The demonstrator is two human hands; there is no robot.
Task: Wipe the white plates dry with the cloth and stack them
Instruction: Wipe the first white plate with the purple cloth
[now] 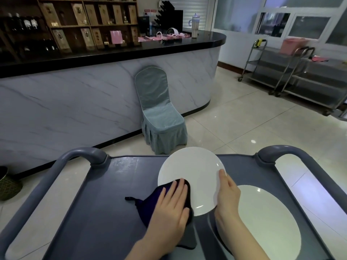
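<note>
Pressing a dark cloth (148, 201) onto the lower left edge of a white plate (191, 171), the left hand (171, 205) lies flat, fingers straight, while the right hand (228, 196) grips the plate's right rim above a grey cart (112, 184), a second plate (266, 218) lying nearby.

You find no text here that you can read. The tall boxes (78, 14) on the wooden shelves (90, 26) carry printed panels, but the lettering is too blurred to make out. The dark bottles (28, 22) at the far left show pale labels, likewise illegible. Two small red-and-white stickers (150, 10) on the wall behind the counter (131, 47) may carry writing, but you cannot make out a single character.
</note>
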